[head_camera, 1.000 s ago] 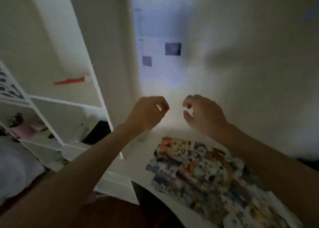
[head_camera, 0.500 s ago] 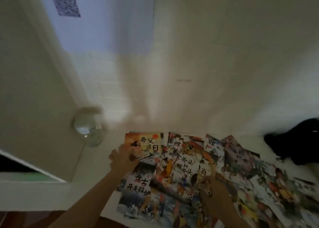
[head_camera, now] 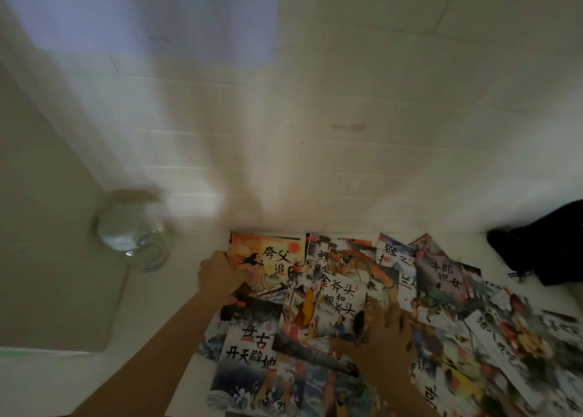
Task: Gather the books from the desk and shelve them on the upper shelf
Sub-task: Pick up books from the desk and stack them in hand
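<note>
Several thin picture books (head_camera: 441,293) with colourful covers and Chinese titles lie overlapping across the white desk (head_camera: 202,243), against the wall. My left hand (head_camera: 220,274) has its fingers curled round the left edge of the orange-cover book (head_camera: 271,259) at the back left of the spread. Further right, my right hand (head_camera: 383,334) lies flat on the pile, fingertips on the book with a yellow-robed figure (head_camera: 328,309). The upper shelf is out of view.
A round clear glass bowl (head_camera: 135,230) stands on the desk's back left, close to my left hand. A black object (head_camera: 542,243) sits at the back right. A beige side panel (head_camera: 47,227) rises on the left, and a white tiled wall (head_camera: 347,148) is behind.
The view swung down from the shelf unit to the desk. Both hands came down from mid-air onto the books, the left to the orange book's edge, the right onto the pile.
</note>
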`<state>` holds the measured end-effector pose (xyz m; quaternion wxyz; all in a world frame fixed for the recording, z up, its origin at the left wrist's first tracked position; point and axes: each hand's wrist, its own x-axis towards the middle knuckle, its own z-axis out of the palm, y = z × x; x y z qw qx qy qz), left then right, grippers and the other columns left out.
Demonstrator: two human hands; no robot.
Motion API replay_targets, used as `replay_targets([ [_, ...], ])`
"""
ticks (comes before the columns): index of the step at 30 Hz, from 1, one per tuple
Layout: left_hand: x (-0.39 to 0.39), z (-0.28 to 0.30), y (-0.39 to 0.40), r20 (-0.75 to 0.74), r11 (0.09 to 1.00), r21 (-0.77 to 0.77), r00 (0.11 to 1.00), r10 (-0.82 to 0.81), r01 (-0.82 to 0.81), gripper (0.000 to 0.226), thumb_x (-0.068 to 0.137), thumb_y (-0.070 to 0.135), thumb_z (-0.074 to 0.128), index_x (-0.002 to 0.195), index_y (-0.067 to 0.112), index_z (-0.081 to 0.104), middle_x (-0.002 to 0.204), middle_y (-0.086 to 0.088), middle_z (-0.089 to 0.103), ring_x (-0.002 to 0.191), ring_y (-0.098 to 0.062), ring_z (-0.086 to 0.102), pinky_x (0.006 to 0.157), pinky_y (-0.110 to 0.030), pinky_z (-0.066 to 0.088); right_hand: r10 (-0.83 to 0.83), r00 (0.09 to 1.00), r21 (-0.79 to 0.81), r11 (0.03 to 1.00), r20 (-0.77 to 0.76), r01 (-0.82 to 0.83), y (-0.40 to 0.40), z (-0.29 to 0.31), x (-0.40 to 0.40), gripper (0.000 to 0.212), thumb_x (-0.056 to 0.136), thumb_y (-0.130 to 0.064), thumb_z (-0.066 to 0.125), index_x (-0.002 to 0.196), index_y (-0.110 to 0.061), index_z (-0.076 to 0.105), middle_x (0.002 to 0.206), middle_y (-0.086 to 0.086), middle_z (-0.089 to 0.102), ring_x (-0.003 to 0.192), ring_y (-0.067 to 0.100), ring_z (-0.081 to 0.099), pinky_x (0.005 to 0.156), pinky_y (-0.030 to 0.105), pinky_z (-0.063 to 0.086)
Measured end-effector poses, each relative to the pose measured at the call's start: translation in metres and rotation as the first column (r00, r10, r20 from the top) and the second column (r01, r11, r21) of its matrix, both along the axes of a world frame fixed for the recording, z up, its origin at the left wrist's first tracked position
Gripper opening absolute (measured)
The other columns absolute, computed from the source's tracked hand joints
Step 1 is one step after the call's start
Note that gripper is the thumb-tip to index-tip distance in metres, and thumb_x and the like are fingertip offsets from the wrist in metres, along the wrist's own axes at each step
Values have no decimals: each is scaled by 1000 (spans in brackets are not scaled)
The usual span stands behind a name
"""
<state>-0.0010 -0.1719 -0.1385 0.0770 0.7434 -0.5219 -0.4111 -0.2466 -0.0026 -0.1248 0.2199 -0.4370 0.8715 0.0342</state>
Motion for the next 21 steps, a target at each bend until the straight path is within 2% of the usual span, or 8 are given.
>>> replay_targets([
  [4,-4,4,9,61,986,-108,990,-124,130,32,82,28,66,91,16,38,92,-6,58,91,-28,61,78,-35,51,-72,997,14,997,41,72,3,-5,-6,131,55,-88,56,153,-23,-2,160,19,-5,148,39,1,116,58,18],
  [7,-3,9,19,-162,959,-244,969,-186,144,24,90,13,55,98,22,35,83,-9,60,76,-32,65,65,-45,57,-4,1000,27,1000,-16,5,3,-8,-5,126,56,-89,51,153,-25,0,160,21,-3,148,39,1,117,56,18],
  [9,2,17,19,-100,912,-349,959,-267,217,26,92,9,51,101,25,32,78,-8,61,65,-28,63,56,-42,56,-5,999,34,999,-35,6,3,-9,-4,125,57,-89,51,153,-26,0,160,20,-4,148,39,1,115,56,19],
  [13,1,69,14,59,671,-699,956,-287,245,14,99,25,43,113,24,43,69,5,58,49,-17,56,41,-23,44,-33,999,26,999,-22,33,1,-11,-5,122,59,-85,58,152,-26,6,160,21,0,148,38,4,115,56,20],
  [16,-15,124,17,104,518,-803,924,-368,296,22,99,28,40,119,20,44,86,5,63,62,-13,59,50,-20,47,-69,995,-115,990,77,78,2,-7,-7,107,67,-77,59,150,-25,18,159,17,11,146,35,13,114,55,25],
  [18,-32,147,19,-79,571,-788,882,-465,231,23,100,20,46,119,26,35,99,4,66,75,-11,66,57,-26,57,-133,934,-350,902,331,252,2,6,-10,85,78,-64,57,148,-26,28,158,6,24,145,26,23,115,48,29],
  [19,-42,153,19,-223,650,-738,843,-490,183,27,99,16,48,118,28,33,102,5,65,78,-8,68,59,-26,59,-129,852,-414,831,507,372,2,17,-11,73,83,-57,55,146,-27,33,155,1,32,142,21,31,114,43,32],
  [21,-62,151,21,-531,825,-553,713,-458,118,31,96,10,52,119,22,35,105,7,63,85,-4,69,65,-27,60,-61,543,-358,690,837,629,2,39,-16,57,87,-51,52,140,-30,44,144,-2,50,128,18,52,107,42,43],
])
